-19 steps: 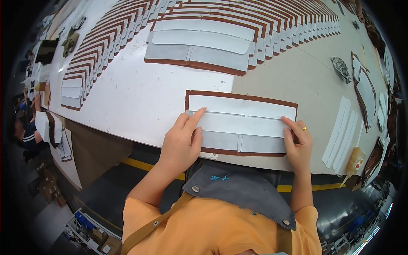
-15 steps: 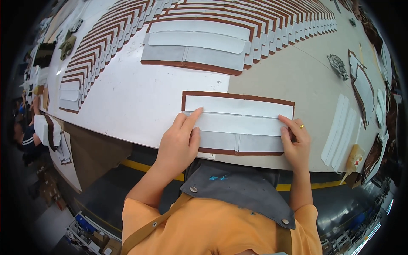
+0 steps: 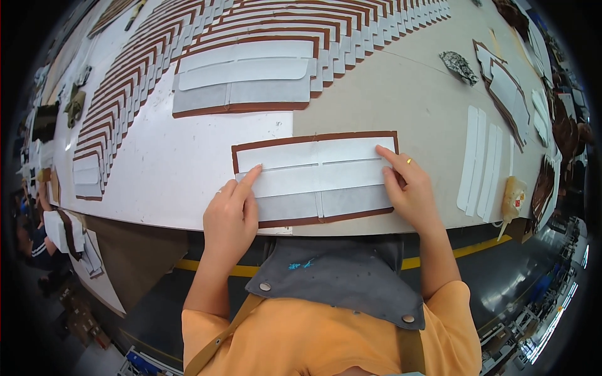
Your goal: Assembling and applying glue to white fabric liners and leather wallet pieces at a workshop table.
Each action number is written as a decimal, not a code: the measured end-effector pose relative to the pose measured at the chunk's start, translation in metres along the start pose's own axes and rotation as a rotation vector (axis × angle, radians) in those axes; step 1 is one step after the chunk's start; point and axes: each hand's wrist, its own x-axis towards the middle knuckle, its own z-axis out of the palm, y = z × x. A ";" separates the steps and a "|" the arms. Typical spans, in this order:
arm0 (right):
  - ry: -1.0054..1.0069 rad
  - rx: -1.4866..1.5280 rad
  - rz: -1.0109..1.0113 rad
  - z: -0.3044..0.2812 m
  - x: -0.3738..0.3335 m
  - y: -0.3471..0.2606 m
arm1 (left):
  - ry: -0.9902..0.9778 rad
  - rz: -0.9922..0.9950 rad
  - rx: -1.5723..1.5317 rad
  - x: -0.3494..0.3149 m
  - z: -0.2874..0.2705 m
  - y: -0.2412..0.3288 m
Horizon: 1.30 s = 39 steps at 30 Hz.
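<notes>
A long rectangular panel with brown edges (image 3: pixel 276 223) lies flat near the table's front edge. A wide white strip (image 3: pixel 313 178) with a thin lengthwise slit covers its upper and middle part; grey backing (image 3: pixel 351 203) shows below, split by a short upright seam. My left hand (image 3: pixel 231 216) rests at the panel's left end, index fingertip on the white strip beside the slit, thumb apart from it. At the right end, my right hand (image 3: pixel 411 188) touches the strip's upper part with a stretched index finger, its thumb lower by the panel's edge. Neither hand grips the panel.
Overlapping rows of similar brown-edged panels (image 3: pixel 251 91) fan across the table's far side. To the right lie loose white strips (image 3: pixel 471 160), a plastic bottle with yellowish contents (image 3: pixel 514 197), a crumpled patterned bundle (image 3: pixel 459 66) and brown-edged pieces (image 3: pixel 508 94). Another person works at far left.
The view has turned, shifting the whole scene leftward. My right index finger has moved from the slit's end up onto the upper part of the white strip. My left fingertip stays near the slit.
</notes>
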 end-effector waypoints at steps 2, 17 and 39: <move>-0.002 -0.054 -0.031 -0.006 0.003 0.003 | -0.006 -0.002 -0.032 0.004 -0.003 0.000; -0.217 -0.582 -0.351 0.031 0.012 -0.014 | -0.212 0.329 0.194 0.017 0.032 0.019; -0.354 0.156 -0.160 0.021 0.082 -0.015 | 0.327 0.005 -0.415 0.018 0.024 -0.023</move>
